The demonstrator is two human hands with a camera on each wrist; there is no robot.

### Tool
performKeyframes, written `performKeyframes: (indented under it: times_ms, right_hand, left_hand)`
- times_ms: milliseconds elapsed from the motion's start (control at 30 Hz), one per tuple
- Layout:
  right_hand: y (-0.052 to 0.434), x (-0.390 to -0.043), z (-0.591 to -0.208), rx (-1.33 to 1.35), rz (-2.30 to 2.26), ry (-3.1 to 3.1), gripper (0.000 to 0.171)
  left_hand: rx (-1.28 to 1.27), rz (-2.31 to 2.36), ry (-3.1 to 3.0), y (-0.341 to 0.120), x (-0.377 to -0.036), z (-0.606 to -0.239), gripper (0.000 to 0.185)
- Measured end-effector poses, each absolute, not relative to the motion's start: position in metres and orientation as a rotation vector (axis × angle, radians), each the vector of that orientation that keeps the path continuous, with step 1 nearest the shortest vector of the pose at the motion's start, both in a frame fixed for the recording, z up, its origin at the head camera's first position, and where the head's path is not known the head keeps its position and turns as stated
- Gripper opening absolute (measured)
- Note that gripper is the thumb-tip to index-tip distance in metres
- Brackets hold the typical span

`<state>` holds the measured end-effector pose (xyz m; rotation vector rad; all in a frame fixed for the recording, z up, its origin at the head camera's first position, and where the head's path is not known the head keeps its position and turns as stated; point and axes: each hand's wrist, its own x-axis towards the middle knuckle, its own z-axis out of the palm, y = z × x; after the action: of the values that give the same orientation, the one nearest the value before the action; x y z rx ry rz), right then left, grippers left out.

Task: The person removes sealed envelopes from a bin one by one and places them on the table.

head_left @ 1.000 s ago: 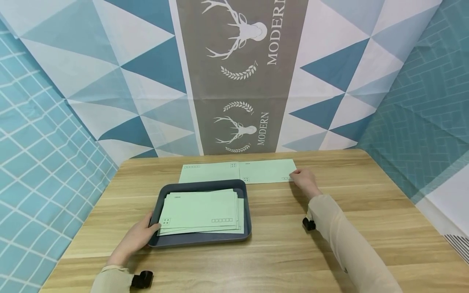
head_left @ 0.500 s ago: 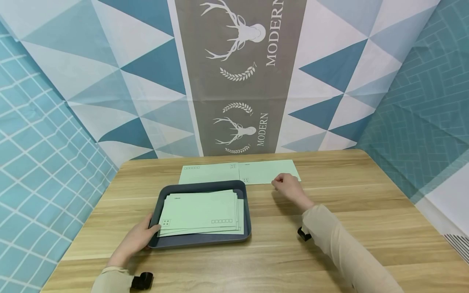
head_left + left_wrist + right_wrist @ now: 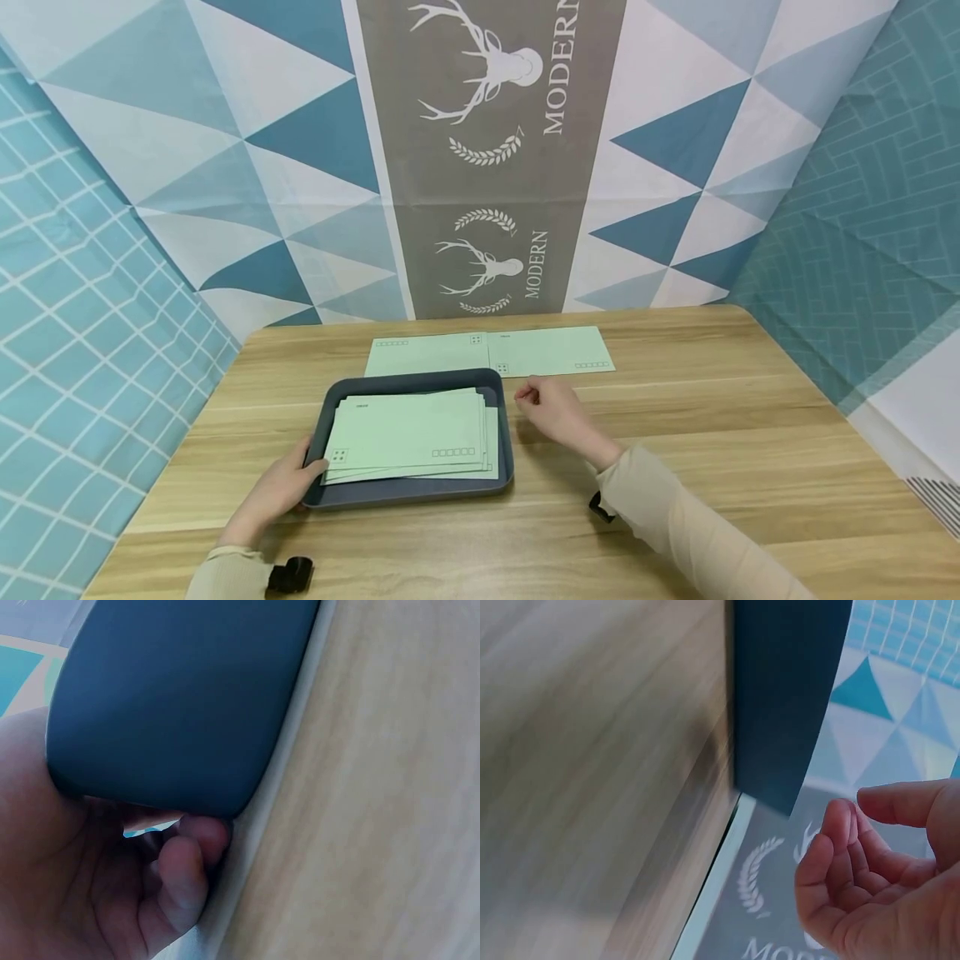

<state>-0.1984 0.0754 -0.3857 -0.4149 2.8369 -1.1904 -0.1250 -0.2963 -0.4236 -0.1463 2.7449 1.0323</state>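
A dark grey-blue tray [image 3: 420, 493] stands on the wooden table, with a loose stack of pale green envelopes [image 3: 408, 429] inside. My left hand [image 3: 281, 483] grips the tray's left edge, thumb over the rim. In the left wrist view, its fingers [image 3: 180, 877] curl against the tray's outer wall [image 3: 180, 705]. My right hand [image 3: 555, 410], holding nothing, is just off the tray's right side. The right wrist view has its fingers [image 3: 815, 859] loosely bent and the thumb apart from them. Behind the tray lie a left envelope [image 3: 423, 354] and a right envelope [image 3: 558, 350], end to end.
The wooden table [image 3: 720, 400] extends to both sides and the front. A patterned backdrop [image 3: 487, 183] rises at its back edge. The tray's back rim covers the lower part of the left envelope. Black camera mounts [image 3: 291, 575] sit at the wrists.
My right hand has left the right envelope's near right corner and moved left and toward me, to the tray's right side. My left hand and the tray have stayed in place.
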Motion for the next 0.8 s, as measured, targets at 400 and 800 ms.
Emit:
performKeyframes:
  times_ms: [400, 800]
  right_hand:
    - [0.044, -0.187, -0.388, -0.695, -1.045, 2.888, 0.004]
    - [0.018, -0.179, -0.396, -0.925, -0.475, 3.022, 0.023]
  left_hand:
    - [-0.150, 1.035, 2.741, -0.297, -0.125, -0.424, 0.056]
    - [-0.155, 1.037, 2.740, -0.296, -0.126, -0.423, 0.056]
